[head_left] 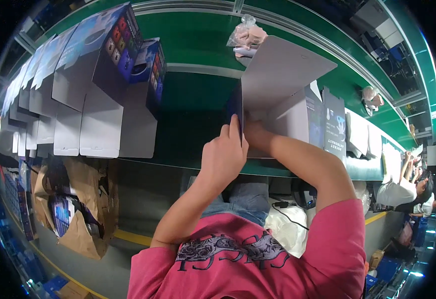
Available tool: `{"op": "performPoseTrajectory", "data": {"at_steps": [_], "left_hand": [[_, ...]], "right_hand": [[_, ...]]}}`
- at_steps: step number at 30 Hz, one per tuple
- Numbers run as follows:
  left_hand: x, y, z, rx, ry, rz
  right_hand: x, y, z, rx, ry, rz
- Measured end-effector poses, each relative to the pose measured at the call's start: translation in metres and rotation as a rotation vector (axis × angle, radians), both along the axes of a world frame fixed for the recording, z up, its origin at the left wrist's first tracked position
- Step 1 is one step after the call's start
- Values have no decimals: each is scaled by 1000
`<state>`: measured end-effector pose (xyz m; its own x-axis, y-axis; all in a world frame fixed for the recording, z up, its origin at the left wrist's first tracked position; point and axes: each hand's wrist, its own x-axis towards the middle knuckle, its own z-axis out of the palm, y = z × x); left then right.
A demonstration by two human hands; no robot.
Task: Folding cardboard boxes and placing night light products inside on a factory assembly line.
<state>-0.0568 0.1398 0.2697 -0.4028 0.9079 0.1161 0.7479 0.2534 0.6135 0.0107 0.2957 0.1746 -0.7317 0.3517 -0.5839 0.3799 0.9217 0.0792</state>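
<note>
An open cardboard box (pixel 291 65), white inside with dark blue printed outer faces, stands on the green bench in front of me, its large flap raised. My left hand (pixel 223 154) grips the box's left wall, its fingers along the dark outer face and the thumb near the wall's edge. Inside the box is my right hand (pixel 256 133); the walls and my wrist hide its fingers. Just right of it, another dark printed carton (pixel 334 124) stands close to the box.
Several open printed boxes (pixel 103 119) line the left of the green bench (pixel 193 114). Beyond the open box lies a clear plastic bag with pinkish contents (pixel 248 36). White packs (pixel 358 134) sit to the right. A torn brown paper sack (pixel 86 234) stands below left. Another person (pixel 402 187) works far right.
</note>
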Motion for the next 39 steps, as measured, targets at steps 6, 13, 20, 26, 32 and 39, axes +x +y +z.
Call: {"op": "performPoseTrajectory", "data": {"at_steps": [6, 13, 20, 26, 32, 39], "left_hand": [[-8, 0, -9, 55, 1, 40], [-3, -5, -7, 59, -13, 33], [2, -9, -29, 40, -84, 13], [10, -10, -31, 13, -72, -29], [9, -9, -29, 12, -102, -18], [4, -11, -40, 82, -84, -28]], "right_hand": [[-5, 10, -7, -145, -11, -87], [23, 24, -20, -75, -231, 166], [40, 17, -21, 31, -25, 39], [61, 13, -13, -18, -34, 175], [66, 10, -1, -27, 11, 120], [52, -43, 151, -202, 637, -239]]}}
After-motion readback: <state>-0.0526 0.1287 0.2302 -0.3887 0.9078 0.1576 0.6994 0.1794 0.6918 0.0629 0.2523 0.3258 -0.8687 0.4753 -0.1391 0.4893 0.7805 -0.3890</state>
